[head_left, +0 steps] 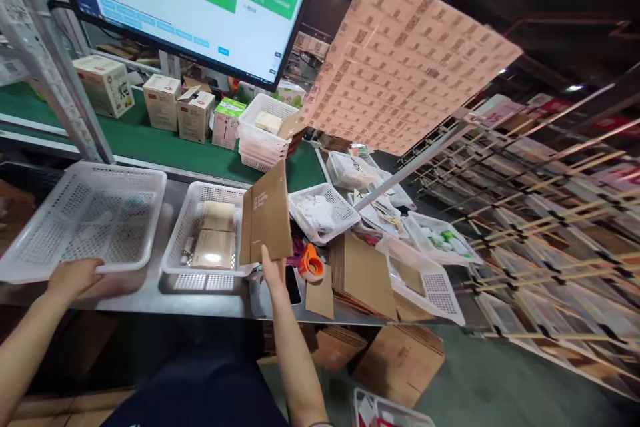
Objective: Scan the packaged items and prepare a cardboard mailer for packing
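At the near edge of a large white plastic basket (155, 213) on the left, my left hand (75, 278) has its fingers curled over the rim. The mesh bottom of that basket shows, with something thin and bluish in it that I cannot make out. My right hand (273, 270) pinches the lower edge of a folded flat cardboard box (267, 213) with pale print, held upright. It stands beside a second white basket (173, 253), which holds small tan boxes (214, 248). A tape dispenser (312, 263), orange, and a phone (293, 285) lie just right of my right hand.
A monitor (200, 7) hangs over the green conveyor (135, 140), where several cartons (163, 103) and stacked baskets (265, 121) stand. Flat cardboard (365, 273) and more baskets (323, 213) crowd the right. A sheet of printed codes (400, 60) hangs above; shelving (560, 233) stands far right.
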The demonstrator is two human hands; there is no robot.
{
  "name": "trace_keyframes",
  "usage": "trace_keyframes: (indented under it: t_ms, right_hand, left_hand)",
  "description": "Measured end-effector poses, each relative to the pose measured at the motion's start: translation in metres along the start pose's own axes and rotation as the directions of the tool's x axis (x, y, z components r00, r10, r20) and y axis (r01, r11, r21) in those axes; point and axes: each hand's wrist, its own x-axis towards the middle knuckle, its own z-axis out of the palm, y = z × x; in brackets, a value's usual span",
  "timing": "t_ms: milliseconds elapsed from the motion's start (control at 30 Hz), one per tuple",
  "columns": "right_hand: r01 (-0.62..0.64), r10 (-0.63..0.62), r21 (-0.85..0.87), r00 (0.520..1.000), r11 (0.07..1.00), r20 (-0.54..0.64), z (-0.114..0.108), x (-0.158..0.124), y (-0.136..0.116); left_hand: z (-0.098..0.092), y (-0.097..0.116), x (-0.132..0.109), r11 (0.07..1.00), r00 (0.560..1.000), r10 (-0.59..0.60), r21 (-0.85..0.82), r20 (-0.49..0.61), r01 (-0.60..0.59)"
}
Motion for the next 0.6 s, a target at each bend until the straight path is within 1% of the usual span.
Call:
trace_keyframes:
  t_ms: [33,100,167,200,233,300,367,400,433,467,500,533,600]
  right_hand:
    - [0.012,-0.011,-0.012,0.999,1.0,0.043,0.014,0.004,0.003]
    - [0.004,0.0,-0.042,0.996,0.999,0.091,0.035,0.009,0.016]
    - [-0.031,0.038,-0.071,0.994,0.997,0.1,0.046,0.012,0.033]
    - [-0.049,0.057,-0.08,0.993,0.996,0.105,0.048,0.014,0.041]
    - [-0.062,0.072,-0.084,0.991,0.995,0.115,0.048,0.017,0.049]
    - [-0.072,0.084,-0.082,0.985,0.994,0.148,0.043,0.021,0.06]
    - [-0.072,0.084,-0.074,0.98,0.995,0.18,0.035,0.023,0.067]
    - [-0.074,0.086,-0.066,0.978,0.995,0.192,0.029,0.022,0.07]
    - [-0.082,0.091,-0.056,0.976,0.995,0.2,0.023,0.021,0.073]
    - [-0.089,0.096,-0.04,0.972,0.995,0.215,0.017,0.018,0.077]
    - [-0.096,0.098,-0.021,0.966,0.995,0.238,0.01,0.014,0.082]
    - [-0.1,0.097,-0.003,0.96,0.995,0.261,0.003,0.009,0.087]
    - [-0.101,0.091,0.018,0.949,0.995,0.301,-0.011,-0.002,0.1]
  left_hand:
    - [-0.007,0.003,0.006,1.0,0.999,-0.031,0.002,0.023,0.031]
    - [-0.025,0.011,0.013,0.999,0.997,-0.038,-0.028,0.075,0.04]
    - [-0.048,0.019,0.013,0.996,0.994,-0.043,-0.067,0.103,0.051]
    - [-0.061,0.023,0.01,0.995,0.994,-0.054,-0.082,0.092,0.061]
    - [-0.076,0.026,0.005,0.993,0.995,-0.074,-0.091,0.06,0.08]
    - [-0.108,0.038,-0.009,0.989,0.992,-0.114,-0.098,-0.062,0.108]
    - [-0.135,0.061,-0.025,0.99,0.97,-0.115,-0.103,-0.212,0.095]
    - [-0.144,0.078,-0.032,0.992,0.958,-0.097,-0.102,-0.271,0.071]
    - [-0.148,0.098,-0.039,0.994,0.947,-0.066,-0.098,-0.315,0.037]
    - [-0.147,0.122,-0.044,0.996,0.939,-0.025,-0.091,-0.344,-0.007]
    - [-0.141,0.15,-0.047,0.995,0.936,0.029,-0.078,-0.352,-0.06]
    - [-0.129,0.18,-0.049,0.989,0.933,0.099,-0.065,-0.347,-0.129]
    - [-0.094,0.241,-0.046,0.954,0.917,0.277,-0.033,-0.286,-0.298]
